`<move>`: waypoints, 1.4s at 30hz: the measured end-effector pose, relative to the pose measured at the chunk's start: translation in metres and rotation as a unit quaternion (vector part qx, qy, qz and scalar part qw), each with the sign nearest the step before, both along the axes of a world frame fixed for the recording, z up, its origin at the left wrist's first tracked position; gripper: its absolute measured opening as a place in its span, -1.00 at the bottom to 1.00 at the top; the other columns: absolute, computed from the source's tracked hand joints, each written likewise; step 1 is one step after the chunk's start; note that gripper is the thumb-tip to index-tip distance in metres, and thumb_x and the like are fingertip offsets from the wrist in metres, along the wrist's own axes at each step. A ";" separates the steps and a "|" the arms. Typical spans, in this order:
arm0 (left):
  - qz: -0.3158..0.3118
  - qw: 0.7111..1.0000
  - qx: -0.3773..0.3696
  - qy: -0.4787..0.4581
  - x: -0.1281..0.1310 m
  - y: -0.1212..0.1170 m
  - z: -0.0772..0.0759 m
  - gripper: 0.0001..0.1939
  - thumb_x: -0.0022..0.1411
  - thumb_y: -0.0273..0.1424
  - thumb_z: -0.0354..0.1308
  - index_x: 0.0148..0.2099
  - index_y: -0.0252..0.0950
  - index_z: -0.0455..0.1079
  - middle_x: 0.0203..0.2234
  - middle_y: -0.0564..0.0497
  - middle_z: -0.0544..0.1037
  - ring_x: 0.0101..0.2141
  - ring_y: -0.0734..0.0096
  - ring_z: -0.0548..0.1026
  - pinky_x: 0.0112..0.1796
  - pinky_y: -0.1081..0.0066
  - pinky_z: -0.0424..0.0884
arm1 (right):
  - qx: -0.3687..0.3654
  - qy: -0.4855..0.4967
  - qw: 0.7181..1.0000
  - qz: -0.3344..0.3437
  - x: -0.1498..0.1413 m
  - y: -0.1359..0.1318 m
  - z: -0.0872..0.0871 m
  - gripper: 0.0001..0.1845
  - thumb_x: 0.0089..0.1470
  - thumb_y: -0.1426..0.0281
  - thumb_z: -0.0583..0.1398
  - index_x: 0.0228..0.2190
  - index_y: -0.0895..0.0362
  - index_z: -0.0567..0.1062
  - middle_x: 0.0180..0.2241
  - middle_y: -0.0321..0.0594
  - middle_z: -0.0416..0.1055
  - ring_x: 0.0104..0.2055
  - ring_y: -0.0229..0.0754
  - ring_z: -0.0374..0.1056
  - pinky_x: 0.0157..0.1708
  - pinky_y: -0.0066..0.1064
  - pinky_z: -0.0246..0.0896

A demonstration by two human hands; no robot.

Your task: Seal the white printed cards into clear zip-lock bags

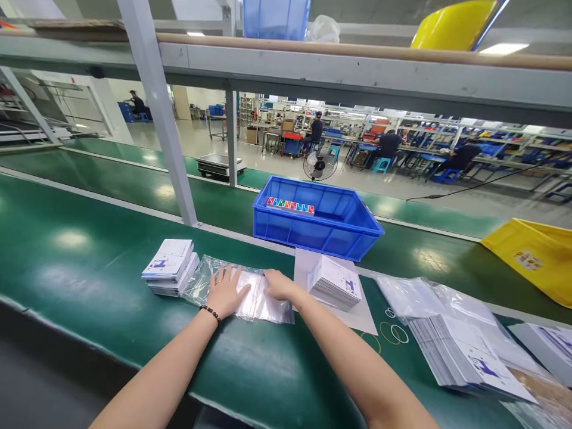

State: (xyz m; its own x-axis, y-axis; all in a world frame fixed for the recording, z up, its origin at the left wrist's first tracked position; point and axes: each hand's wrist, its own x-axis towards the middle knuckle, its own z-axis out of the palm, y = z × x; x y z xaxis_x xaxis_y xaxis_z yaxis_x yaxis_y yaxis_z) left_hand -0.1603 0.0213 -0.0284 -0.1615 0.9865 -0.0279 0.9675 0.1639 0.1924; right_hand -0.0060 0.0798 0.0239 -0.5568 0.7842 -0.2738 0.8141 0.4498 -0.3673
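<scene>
A clear plastic bag (248,301) lies flat on the green bench, with something white and flat showing through its middle. My left hand (226,292) rests on it, palm down and fingers spread. At the bag's upper right part, my right hand (277,285) has its fingers curled together on the plastic; its fingertips are partly hidden. Left of the bag stands a stack of white printed booklets (172,262), touching or nearly touching the bag's edge. To the right, another booklet stack (335,283) sits on a white sheet (369,316).
A blue crate (313,232) behind the bag holds a colourful printed piece (290,206). Rubber bands (399,333), more clear bags (409,298) and a fanned booklet pile (465,354) lie at right. A yellow bin (531,256) stands farther back. A metal post (163,119) rises at left.
</scene>
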 end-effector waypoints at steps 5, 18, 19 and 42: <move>0.027 0.999 0.000 -0.019 0.000 0.001 -0.001 -0.29 0.16 0.00 -0.23 0.26 -0.27 -0.10 0.21 -0.20 0.00 0.19 -0.13 -0.13 0.08 -0.06 -0.18 | -0.032 -0.059 0.996 -0.060 -0.019 0.008 -0.006 -0.50 -0.31 0.43 0.28 -0.21 0.26 0.41 -0.14 0.11 0.36 -0.06 0.15 0.27 -0.22 -0.21 0.22; 0.032 0.996 0.018 -0.087 -0.004 -0.002 0.004 -0.30 0.19 -0.02 -0.31 0.26 -0.33 -0.08 0.20 -0.23 0.03 0.18 -0.18 -0.12 0.06 -0.13 -0.18 | -0.200 0.098 0.972 -0.080 -0.008 0.012 0.016 -0.93 -0.26 0.45 0.21 -0.56 0.16 0.46 -0.55 -0.30 0.43 -0.52 -0.27 0.34 -0.57 -0.53 0.15; 0.035 0.995 0.018 -0.088 -0.005 -0.001 0.004 -0.31 0.20 -0.03 -0.31 0.26 -0.33 -0.08 0.20 -0.24 0.03 0.18 -0.18 -0.12 0.06 -0.13 -0.18 | -0.202 0.114 0.969 -0.087 -0.002 0.008 0.018 -0.94 -0.25 0.46 0.20 -0.56 0.16 0.45 -0.56 -0.30 0.42 -0.52 -0.28 0.34 -0.57 -0.53 0.15; 0.228 0.497 -0.030 -0.836 0.053 -0.113 0.033 -0.60 -0.19 -0.41 0.26 -0.20 -0.37 0.39 -0.51 -0.06 0.57 -0.28 0.04 0.52 -0.32 0.23 0.49 | -0.145 0.304 0.935 -0.108 0.031 -0.114 0.032 -0.92 -0.14 0.43 0.12 -0.53 0.17 0.41 -0.55 -0.35 0.32 -0.48 -0.30 0.22 -0.54 -0.57 0.07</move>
